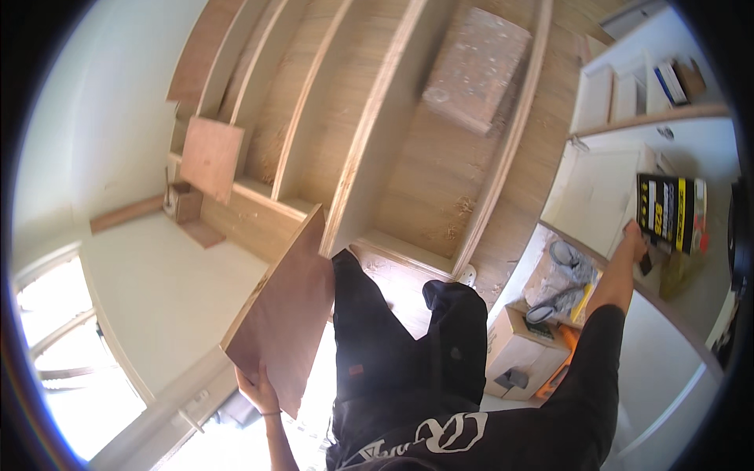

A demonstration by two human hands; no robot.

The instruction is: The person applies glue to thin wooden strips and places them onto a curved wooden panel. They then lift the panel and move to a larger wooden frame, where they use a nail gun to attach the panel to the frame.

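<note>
At the lower left, my left hand (pixel 258 390) grips the lower edge of a reddish-brown plywood board (pixel 287 314), which is tilted and leans up beside my left leg. My right arm stretches out to the right, over a white cabinet. There my right hand (pixel 634 242) is at a black and yellow box (pixel 667 212). Its fingers look closed near a small dark item (pixel 646 263), too small to make out. A clear bag with something yellowish (pixel 674 275) lies just below the box.
A wooden shelf frame (pixel 377 102) with several dividers lies ahead, sawdust inside it. A speckled wooden block (pixel 479 67) rests in one bay. A square plywood piece (pixel 212 157) sits across the frame at left. Grey shoes (pixel 561 255) and a cardboard box (pixel 518 349) stand at right.
</note>
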